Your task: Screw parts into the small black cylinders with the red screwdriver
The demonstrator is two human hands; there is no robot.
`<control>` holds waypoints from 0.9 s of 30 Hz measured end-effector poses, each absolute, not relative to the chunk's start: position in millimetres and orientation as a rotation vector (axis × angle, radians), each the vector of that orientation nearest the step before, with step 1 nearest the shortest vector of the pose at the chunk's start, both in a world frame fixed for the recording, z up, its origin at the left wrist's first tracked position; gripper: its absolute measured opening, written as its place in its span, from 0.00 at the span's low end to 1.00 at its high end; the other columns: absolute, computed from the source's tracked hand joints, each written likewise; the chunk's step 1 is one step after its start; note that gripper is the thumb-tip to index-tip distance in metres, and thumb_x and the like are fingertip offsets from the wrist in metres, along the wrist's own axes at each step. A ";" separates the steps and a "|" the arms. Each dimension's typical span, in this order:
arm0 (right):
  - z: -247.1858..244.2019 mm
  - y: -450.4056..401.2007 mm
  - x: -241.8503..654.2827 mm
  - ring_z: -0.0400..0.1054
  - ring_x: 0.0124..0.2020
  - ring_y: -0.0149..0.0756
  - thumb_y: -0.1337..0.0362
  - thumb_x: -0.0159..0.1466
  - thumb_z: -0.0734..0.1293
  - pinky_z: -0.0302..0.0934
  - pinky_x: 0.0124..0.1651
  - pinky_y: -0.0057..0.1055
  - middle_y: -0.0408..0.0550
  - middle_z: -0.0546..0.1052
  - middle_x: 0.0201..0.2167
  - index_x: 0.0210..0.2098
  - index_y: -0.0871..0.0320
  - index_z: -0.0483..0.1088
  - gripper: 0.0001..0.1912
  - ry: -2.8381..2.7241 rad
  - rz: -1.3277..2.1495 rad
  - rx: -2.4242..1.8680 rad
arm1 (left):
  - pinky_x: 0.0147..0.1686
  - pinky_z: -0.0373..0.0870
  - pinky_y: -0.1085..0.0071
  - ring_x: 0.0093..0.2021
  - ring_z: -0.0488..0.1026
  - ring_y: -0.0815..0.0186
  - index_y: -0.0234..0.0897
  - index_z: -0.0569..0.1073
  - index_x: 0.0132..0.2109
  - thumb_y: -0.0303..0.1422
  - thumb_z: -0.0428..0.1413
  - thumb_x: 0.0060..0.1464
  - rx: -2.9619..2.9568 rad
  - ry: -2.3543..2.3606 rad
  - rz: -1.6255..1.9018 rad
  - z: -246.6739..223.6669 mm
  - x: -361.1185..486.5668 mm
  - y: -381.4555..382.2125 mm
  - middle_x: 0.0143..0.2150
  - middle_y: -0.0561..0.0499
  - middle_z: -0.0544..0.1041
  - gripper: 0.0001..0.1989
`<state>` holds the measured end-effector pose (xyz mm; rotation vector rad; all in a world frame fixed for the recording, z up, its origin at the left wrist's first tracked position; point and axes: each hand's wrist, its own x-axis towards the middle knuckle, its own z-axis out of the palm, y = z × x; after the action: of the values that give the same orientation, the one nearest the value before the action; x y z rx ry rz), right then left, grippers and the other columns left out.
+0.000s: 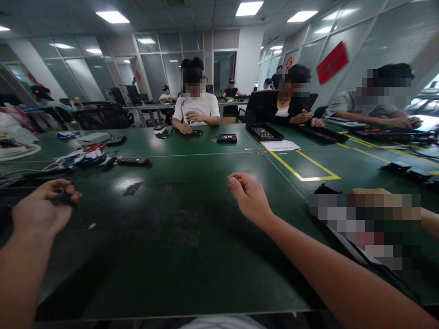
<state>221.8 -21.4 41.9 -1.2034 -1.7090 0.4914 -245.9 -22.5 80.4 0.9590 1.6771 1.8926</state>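
At the left, my left hand (44,208) is closed, fingers curled around a small dark part (63,197) whose kind I cannot make out. It hovers above the table's left side, close to a dark tray (13,194). Over the middle of the table, my right hand (248,194) pinches a thin tool (225,192) with a red piece and a fine shaft, which looks like a small screwdriver. The shaft points down and left, and my fingers hide its other end.
A black cylindrical tool (134,161) lies near red-handled scissors (94,146) and cables on the green table (147,278). A co-worker's hand (370,197) is close at right. Across sits a person in white (211,107); a black parts tray (264,132) stands beyond.
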 end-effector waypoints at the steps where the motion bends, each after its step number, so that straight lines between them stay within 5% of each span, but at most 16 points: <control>1: 41.9 -21.3 221.9 0.66 0.24 0.32 0.52 0.72 0.59 0.57 0.30 0.30 0.40 0.73 0.24 0.45 0.55 0.71 0.15 -1.714 0.490 -1.208 | 0.29 0.61 0.75 0.26 0.60 0.70 0.34 0.63 0.32 0.20 0.46 0.42 0.894 1.591 1.876 84.2 -223.9 -19.2 0.25 0.53 0.62 0.08; 5: 38.9 -19.1 222.1 0.71 0.29 0.35 0.55 0.71 0.60 0.62 0.33 0.32 0.43 0.76 0.28 0.47 0.56 0.70 0.13 -1.748 0.494 -1.234 | 0.34 0.65 0.75 0.29 0.65 0.70 0.32 0.69 0.40 0.18 0.44 0.43 1.025 1.287 1.504 85.2 -133.9 -7.8 0.26 0.53 0.66 0.17; 10: 34.6 -15.8 222.3 0.73 0.33 0.37 0.63 0.69 0.61 0.64 0.37 0.34 0.46 0.78 0.32 0.51 0.57 0.69 0.13 -1.786 0.455 -1.236 | 0.29 0.62 0.73 0.29 0.65 0.67 0.32 0.72 0.39 0.22 0.50 0.39 1.141 1.055 1.250 64.6 -35.5 1.9 0.29 0.50 0.68 0.17; 13: 37.7 -17.3 222.0 0.72 0.29 0.36 0.59 0.69 0.62 0.62 0.35 0.33 0.44 0.77 0.28 0.49 0.57 0.72 0.13 -1.788 0.415 -1.257 | 0.30 0.62 0.71 0.29 0.65 0.66 0.33 0.72 0.36 0.24 0.49 0.40 1.166 0.934 1.263 50.9 6.5 1.8 0.28 0.50 0.67 0.14; 18: 45.7 -25.0 218.6 0.68 0.25 0.34 0.54 0.67 0.66 0.59 0.31 0.32 0.42 0.75 0.23 0.41 0.55 0.75 0.12 -1.794 0.353 -1.261 | 0.38 0.64 0.68 0.34 0.66 0.65 0.35 0.72 0.40 0.30 0.49 0.49 1.380 0.857 1.240 28.2 27.7 2.2 0.33 0.50 0.68 0.11; 22: 47.0 -30.4 217.9 0.67 0.25 0.33 0.54 0.68 0.66 0.59 0.30 0.31 0.42 0.74 0.23 0.34 0.55 0.71 0.12 -1.745 0.344 -1.200 | 0.43 0.65 0.68 0.39 0.69 0.66 0.37 0.67 0.46 0.24 0.56 0.44 1.584 0.956 1.156 14.5 21.1 3.9 0.39 0.52 0.70 0.19; 27: 44.2 -32.9 220.8 0.73 0.30 0.34 0.54 0.72 0.60 0.66 0.35 0.32 0.44 0.77 0.31 0.44 0.54 0.69 0.11 -1.527 0.395 -1.043 | 0.50 0.68 0.63 0.45 0.73 0.61 0.37 0.71 0.46 0.27 0.61 0.51 1.710 1.072 1.069 9.0 19.2 -1.0 0.44 0.48 0.76 0.14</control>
<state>220.8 -32.9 44.2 -1.0434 -1.5274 0.3953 19.2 -1.0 9.0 1.7102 1.0716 1.0689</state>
